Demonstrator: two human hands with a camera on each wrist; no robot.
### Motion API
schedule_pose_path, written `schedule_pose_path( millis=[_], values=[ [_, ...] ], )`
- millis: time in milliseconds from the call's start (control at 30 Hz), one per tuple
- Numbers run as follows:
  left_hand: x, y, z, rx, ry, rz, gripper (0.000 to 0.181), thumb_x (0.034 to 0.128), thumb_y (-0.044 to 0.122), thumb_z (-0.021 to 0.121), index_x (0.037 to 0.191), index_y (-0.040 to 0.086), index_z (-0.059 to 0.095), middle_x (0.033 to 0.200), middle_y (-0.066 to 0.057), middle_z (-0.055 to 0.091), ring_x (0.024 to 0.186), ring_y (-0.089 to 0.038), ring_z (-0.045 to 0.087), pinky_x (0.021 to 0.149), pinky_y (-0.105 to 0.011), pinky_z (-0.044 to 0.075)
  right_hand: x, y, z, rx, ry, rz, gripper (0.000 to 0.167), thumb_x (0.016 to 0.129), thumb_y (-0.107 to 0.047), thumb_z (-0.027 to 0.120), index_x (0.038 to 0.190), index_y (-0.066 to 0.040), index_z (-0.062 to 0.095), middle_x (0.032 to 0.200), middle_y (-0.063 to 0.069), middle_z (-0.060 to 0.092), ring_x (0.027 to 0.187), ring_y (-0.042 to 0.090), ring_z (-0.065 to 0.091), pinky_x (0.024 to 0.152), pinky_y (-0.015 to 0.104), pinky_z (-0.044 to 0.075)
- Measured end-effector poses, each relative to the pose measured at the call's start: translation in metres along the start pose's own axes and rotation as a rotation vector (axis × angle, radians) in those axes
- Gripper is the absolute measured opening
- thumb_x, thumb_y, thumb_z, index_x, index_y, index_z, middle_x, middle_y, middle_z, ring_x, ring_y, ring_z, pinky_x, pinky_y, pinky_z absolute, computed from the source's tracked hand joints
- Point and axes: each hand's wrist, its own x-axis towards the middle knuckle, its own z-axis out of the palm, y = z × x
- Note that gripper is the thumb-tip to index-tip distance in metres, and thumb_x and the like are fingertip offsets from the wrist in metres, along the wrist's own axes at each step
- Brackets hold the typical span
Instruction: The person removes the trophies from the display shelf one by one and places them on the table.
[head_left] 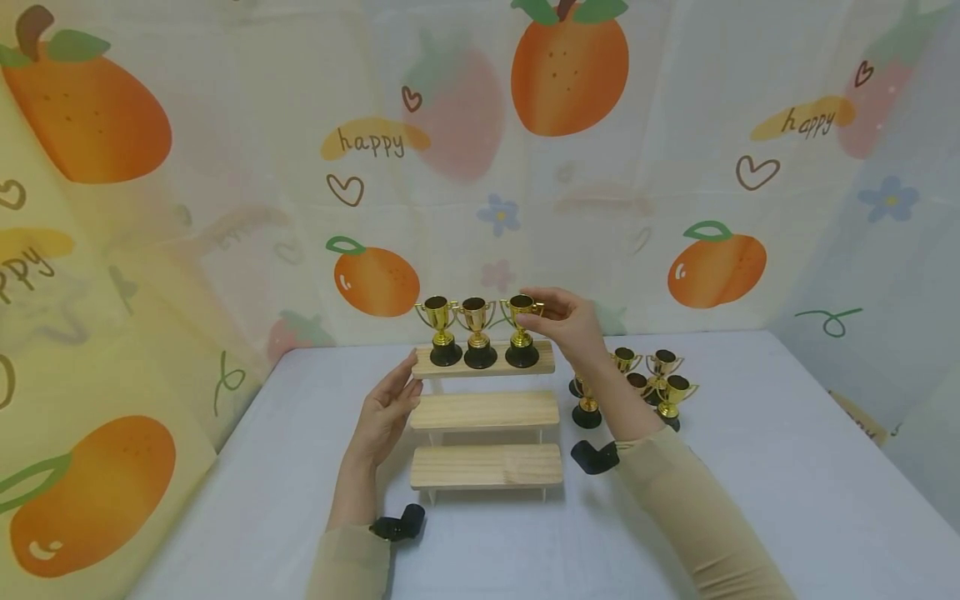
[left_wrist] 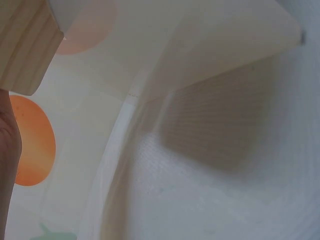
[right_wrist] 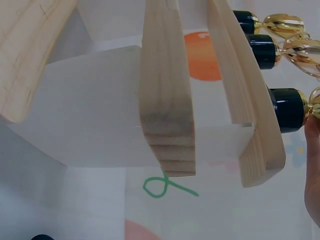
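A three-tier display stand (head_left: 486,467) with pale wooden shelves and clear side panels stands on the table. Three small gold trophy cups with black bases line its top shelf (right_wrist: 270,150): a left trophy (head_left: 444,353), a middle trophy (head_left: 480,357) and a right trophy (head_left: 522,354). My right hand (head_left: 570,325) pinches the right trophy by its upper part; the base meets the shelf. My left hand (head_left: 386,417) holds the left end of the top shelf. In the left wrist view, only part of that hand (left_wrist: 7,150) shows below the shelf end (left_wrist: 30,55).
Several more trophies (head_left: 672,392) stand on the white-covered table (head_left: 750,483) to the right of the stand, some hidden behind my right forearm. A printed cloth backdrop (head_left: 600,183) hangs behind. The middle shelf (head_left: 486,410) sits close under the top one.
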Motion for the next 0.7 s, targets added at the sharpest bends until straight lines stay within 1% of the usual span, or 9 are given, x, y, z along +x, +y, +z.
schedule_pose_path(
  millis=[200,433,567,700],
  values=[
    [-0.0003,0.0015,0.0017,-0.007,0.010,-0.013,0.069,0.0907,-0.014,0.052,0.154,-0.001,0.025,0.167,-0.008,0.021,0.128,0.007,0.052,0.113,-0.012,0.041,-0.0013,0.0004,0.0009,0.007,0.008,-0.014,0.044,0.086,-0.011,0.075,0.128,-0.006,0.064,0.097,-0.015,0.071,0.088,0.005,0.069,0.087,0.020,0.061],
    [0.0000,0.0001,0.0002,-0.011,0.007,-0.013,0.069,0.0908,-0.013,0.052,0.154,-0.001,0.026,0.167,-0.006,0.022,0.129,0.007,0.051,0.113,-0.013,0.041,-0.0021,0.0008,0.0013,0.007,0.006,-0.017,0.044,0.086,-0.012,0.075,0.128,-0.006,0.064,0.097,-0.014,0.072,0.090,0.005,0.069,0.088,0.021,0.061],
    [0.0001,-0.0010,-0.0004,-0.008,-0.002,0.003,0.069,0.0910,-0.013,0.051,0.154,-0.001,0.026,0.166,-0.005,0.023,0.130,0.007,0.051,0.114,-0.013,0.040,-0.0023,0.0015,-0.0009,0.027,0.009,-0.017,0.044,0.086,-0.010,0.075,0.129,-0.005,0.063,0.097,-0.014,0.072,0.090,0.005,0.070,0.089,0.021,0.061],
    [0.0004,-0.0017,-0.0010,-0.006,-0.014,0.028,0.068,0.0911,-0.014,0.050,0.153,-0.002,0.025,0.166,-0.006,0.023,0.131,0.005,0.051,0.115,-0.013,0.039,-0.0052,0.0000,-0.0061,0.025,0.028,-0.032,0.043,0.087,-0.008,0.073,0.129,-0.005,0.063,0.095,-0.016,0.073,0.088,0.003,0.069,0.083,0.019,0.061]
  ],
)
